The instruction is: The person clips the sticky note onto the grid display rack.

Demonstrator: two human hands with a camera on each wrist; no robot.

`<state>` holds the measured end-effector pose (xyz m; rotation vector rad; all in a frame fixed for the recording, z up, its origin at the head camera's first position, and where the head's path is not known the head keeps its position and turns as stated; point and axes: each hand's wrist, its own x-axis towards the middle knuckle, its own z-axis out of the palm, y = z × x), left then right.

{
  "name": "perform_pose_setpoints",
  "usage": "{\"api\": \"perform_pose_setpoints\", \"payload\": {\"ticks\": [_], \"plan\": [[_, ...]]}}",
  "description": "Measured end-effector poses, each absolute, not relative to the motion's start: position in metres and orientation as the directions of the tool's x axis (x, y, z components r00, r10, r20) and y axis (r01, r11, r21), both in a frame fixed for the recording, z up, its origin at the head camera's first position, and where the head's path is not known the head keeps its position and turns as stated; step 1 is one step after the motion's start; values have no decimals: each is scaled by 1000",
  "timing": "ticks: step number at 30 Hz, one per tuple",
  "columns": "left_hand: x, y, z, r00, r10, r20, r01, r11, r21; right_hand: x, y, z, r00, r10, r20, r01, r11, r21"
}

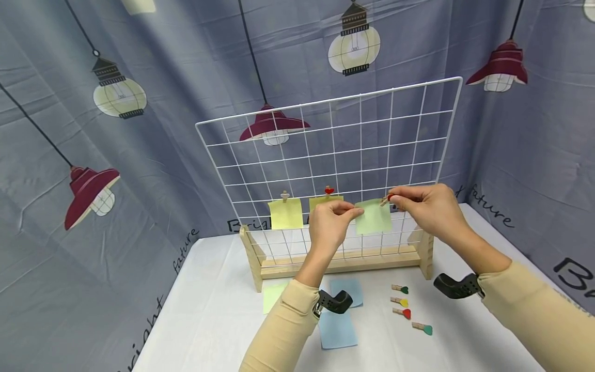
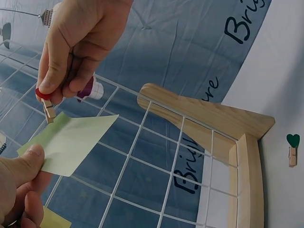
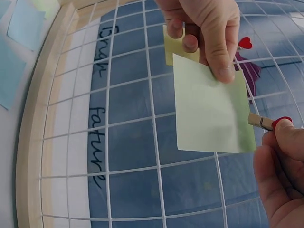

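Note:
A pale green sticky note [image 1: 374,218] is held up against the white wire grid [image 1: 346,150]. My left hand [image 1: 329,223] pinches it by its left edge, thumb in front. In my right hand [image 1: 429,207] a small wooden clothespin [image 3: 261,121] with a red heart is pinched between thumb and finger. Its tip is right at the note's top edge. Farther left, a yellow note [image 1: 285,214] hangs from the grid under a clothespin with a white heart [image 1: 285,195]. Another yellow note [image 1: 321,201], under a red-heart clothespin [image 1: 329,190], is partly hidden by my left hand.
The grid stands in a wooden base [image 1: 344,264] on a white table [image 1: 200,305]. Blue notes [image 1: 338,330] and a green note [image 1: 273,297] lie in front. Several heart clothespins [image 1: 401,302] lie at the right. A printed curtain [image 1: 176,103] hangs behind.

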<state>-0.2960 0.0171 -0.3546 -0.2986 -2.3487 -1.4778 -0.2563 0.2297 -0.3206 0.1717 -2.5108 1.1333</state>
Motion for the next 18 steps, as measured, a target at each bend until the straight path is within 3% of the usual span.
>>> {"api": "perform_pose_setpoints", "payload": {"ticks": [18], "plan": [[-299, 21, -350, -896, -21, 443, 397, 408, 822, -266, 222, -308, -882, 86, 463, -295, 664, -687]]}}
